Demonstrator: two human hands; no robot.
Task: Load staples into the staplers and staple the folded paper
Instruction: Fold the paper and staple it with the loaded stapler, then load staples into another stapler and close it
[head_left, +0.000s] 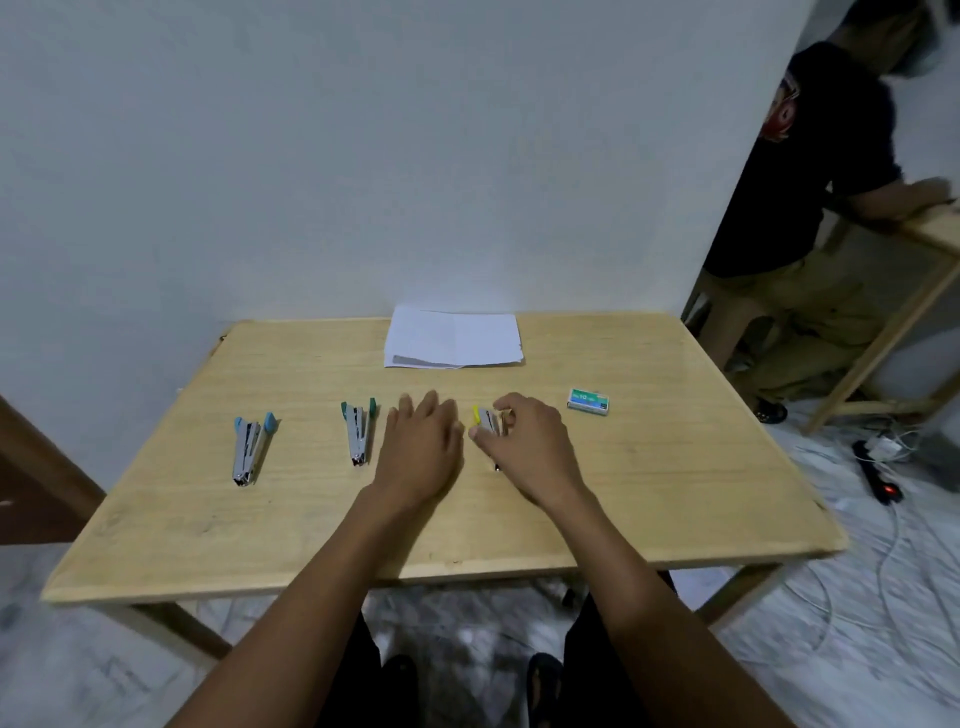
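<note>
right hand (530, 447) grip clamped on the yellow stapler (487, 420); left hand (421, 447) flat, fingers apart, on the worktop (649, 467).

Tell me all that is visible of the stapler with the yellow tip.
The yellow-tipped stapler is small, with a silvery metal body and a yellow plastic end pointing away from the person. It lies on the wooden table, left of the staple box. The right hand closes its fingers around it, hiding much of it.
</note>
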